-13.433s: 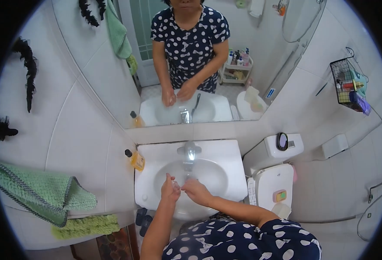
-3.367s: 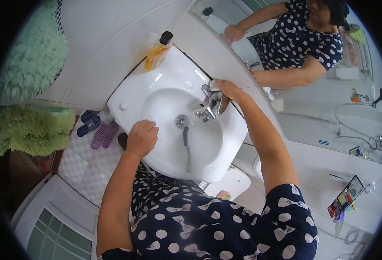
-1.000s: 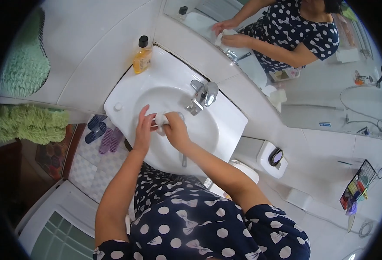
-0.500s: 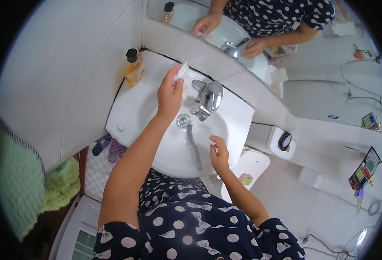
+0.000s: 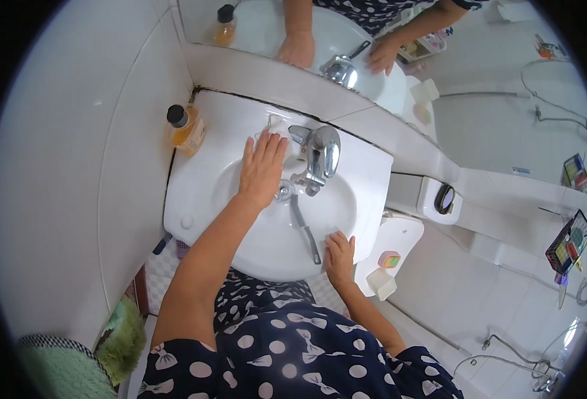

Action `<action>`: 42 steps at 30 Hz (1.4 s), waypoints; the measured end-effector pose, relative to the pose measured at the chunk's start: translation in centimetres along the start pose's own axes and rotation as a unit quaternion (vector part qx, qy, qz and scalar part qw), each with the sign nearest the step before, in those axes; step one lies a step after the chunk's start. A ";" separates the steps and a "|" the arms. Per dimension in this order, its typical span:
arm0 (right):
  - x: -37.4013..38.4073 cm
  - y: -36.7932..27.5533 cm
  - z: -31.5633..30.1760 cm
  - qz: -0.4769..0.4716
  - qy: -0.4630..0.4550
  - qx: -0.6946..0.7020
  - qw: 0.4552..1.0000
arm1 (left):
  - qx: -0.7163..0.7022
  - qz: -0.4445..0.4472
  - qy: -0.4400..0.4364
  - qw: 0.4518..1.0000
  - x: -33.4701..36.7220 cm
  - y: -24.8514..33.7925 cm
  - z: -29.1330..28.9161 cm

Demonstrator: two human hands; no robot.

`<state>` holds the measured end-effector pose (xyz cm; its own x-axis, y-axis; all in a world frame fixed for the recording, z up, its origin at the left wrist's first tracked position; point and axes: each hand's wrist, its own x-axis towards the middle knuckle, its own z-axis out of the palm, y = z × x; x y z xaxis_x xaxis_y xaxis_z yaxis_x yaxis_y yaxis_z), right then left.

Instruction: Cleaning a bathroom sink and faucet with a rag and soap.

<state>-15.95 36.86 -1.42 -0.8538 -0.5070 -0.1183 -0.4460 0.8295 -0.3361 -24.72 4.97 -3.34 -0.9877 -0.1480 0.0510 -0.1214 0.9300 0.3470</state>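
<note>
My left hand [image 5: 261,171] lies flat, fingers stretched out, on a crumpled white tissue or cloth [image 5: 277,125] at the back of the white washbasin [image 5: 366,166], just left of the chrome faucet [image 5: 323,154]. Most of the white piece is hidden under the fingertips. At the basin's right front rim rests my right hand [image 5: 339,256], its fingers loosely spread and holding nothing. Between the hands, a slim grey tool with a long handle [image 5: 312,243] lies in the bowl, one end near the metal drain [image 5: 284,191]. I cannot make out its exact kind.
An amber bottle with a black cap [image 5: 186,130] stands at the basin's back left corner. To the right is a toilet [image 5: 403,233] with a pink and green block [image 5: 389,259] and a white container [image 5: 381,283] on it. A mirror [image 5: 466,100] runs along the back wall.
My left hand held the white piece raised and now presses it flat on the basin's back. My right hand has come down onto the rim. The whole view has shifted slightly.
</note>
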 end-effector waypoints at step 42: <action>0.7 -0.6 1.4 0.012 0.064 -0.030 0.997 | 0.070 0.377 0.055 0.922 2.7 -2.3 -0.5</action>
<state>-15.91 35.65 -2.63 -0.8896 -0.4567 -0.0037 -0.4378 0.8551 -0.2776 -27.10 2.30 -3.55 -0.7815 0.5322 0.3257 0.5762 0.8158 0.0494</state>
